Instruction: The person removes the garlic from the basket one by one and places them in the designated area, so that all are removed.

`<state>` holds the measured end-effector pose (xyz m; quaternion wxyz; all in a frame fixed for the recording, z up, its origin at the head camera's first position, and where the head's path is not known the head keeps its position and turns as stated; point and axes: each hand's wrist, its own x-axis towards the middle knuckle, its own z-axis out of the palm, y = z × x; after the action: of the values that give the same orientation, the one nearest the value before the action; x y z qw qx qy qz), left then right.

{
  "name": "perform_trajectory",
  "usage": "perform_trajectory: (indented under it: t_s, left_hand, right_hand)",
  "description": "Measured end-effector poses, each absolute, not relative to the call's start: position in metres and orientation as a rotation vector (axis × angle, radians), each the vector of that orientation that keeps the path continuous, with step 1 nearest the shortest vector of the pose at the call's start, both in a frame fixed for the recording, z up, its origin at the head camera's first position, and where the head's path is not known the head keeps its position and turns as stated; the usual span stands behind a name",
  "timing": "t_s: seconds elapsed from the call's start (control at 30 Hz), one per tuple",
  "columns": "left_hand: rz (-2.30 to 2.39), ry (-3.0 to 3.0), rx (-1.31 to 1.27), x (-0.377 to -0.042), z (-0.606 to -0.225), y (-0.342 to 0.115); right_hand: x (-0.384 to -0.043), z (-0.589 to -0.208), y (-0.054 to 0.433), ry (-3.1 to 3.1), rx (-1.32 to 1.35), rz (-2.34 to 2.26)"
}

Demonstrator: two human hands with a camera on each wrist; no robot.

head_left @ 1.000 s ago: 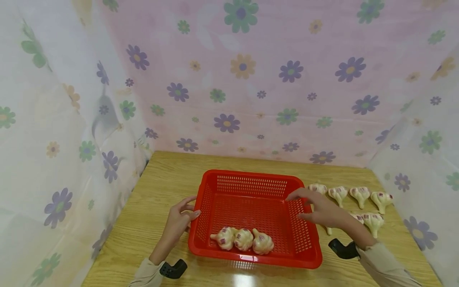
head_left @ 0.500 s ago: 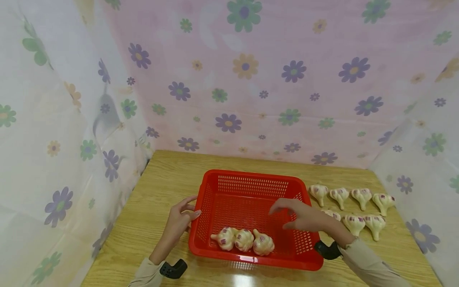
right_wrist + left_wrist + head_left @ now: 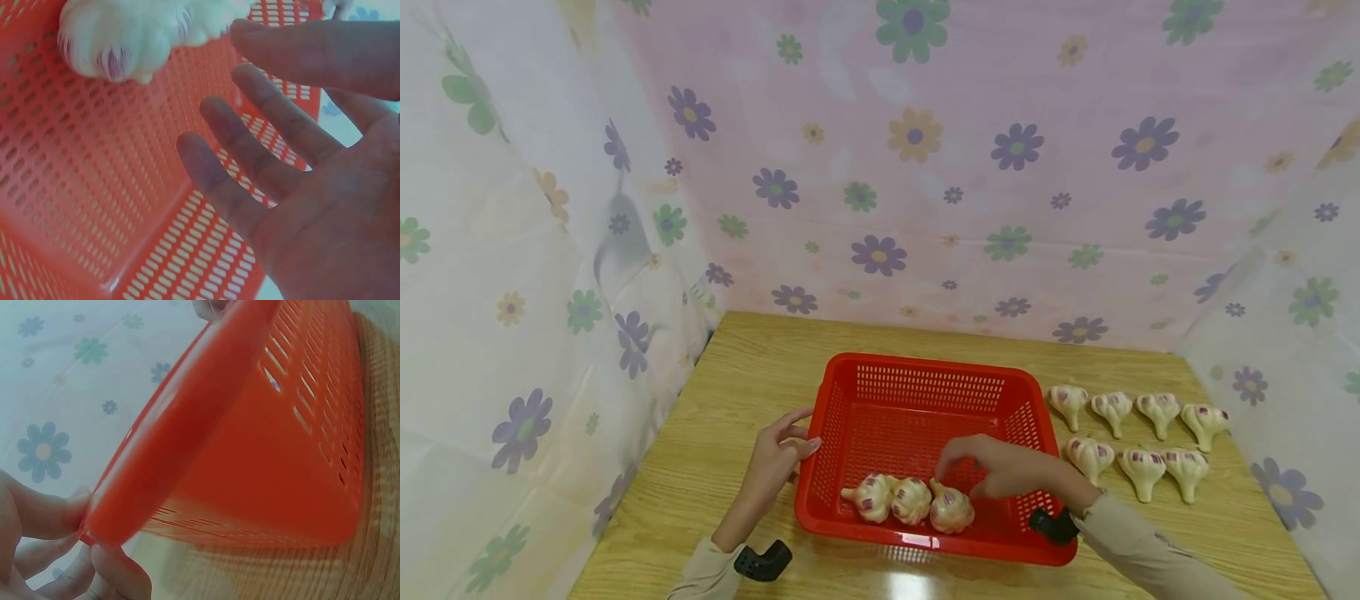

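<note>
My left hand [image 3: 766, 467] pinches the left rim of a red perforated plastic basket [image 3: 925, 362]; in the left wrist view, thumb and fingers [image 3: 122, 572] meet around that rim. Three garlic bulbs with purple streaks lie in a row along the basket's near side: a left bulb [image 3: 872, 500], a middle bulb [image 3: 911, 502] and a right bulb [image 3: 952, 512]. Inside the basket, my right hand [image 3: 1007, 468] reaches over its right half, fingertips close to the right bulb. The right wrist view shows its fingers [image 3: 250, 137] spread, palm holding nothing, beside the garlic [image 3: 115, 40].
Several more garlic bulbs [image 3: 1142, 473] lie in two rows on the wooden table [image 3: 760, 358], right of the basket. Flower-printed cloth [image 3: 940, 225] hangs behind the table and along both sides.
The right hand has moved left and nearer, from the basket's right wall to just beside the right garlic bulb. The left hand has stayed on the rim.
</note>
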<state>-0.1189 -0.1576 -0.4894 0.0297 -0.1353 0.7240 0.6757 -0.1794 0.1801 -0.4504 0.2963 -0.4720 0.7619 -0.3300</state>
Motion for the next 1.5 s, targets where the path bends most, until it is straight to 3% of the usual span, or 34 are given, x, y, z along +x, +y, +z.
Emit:
perform_trajectory:
  t_s: [0.43, 1.5]
  left_hand:
    - [2.075, 2.247, -0.398, -0.117, -0.486, -0.157]
    - [2.044, 2.262, -0.443, -0.118, -0.488, -0.157]
  right_hand:
    - [-0.173, -0.462, 0.153, 1.93, -1.343, -0.782]
    - [-0.175, -0.461, 0.169, 2.119, -1.012, -0.283]
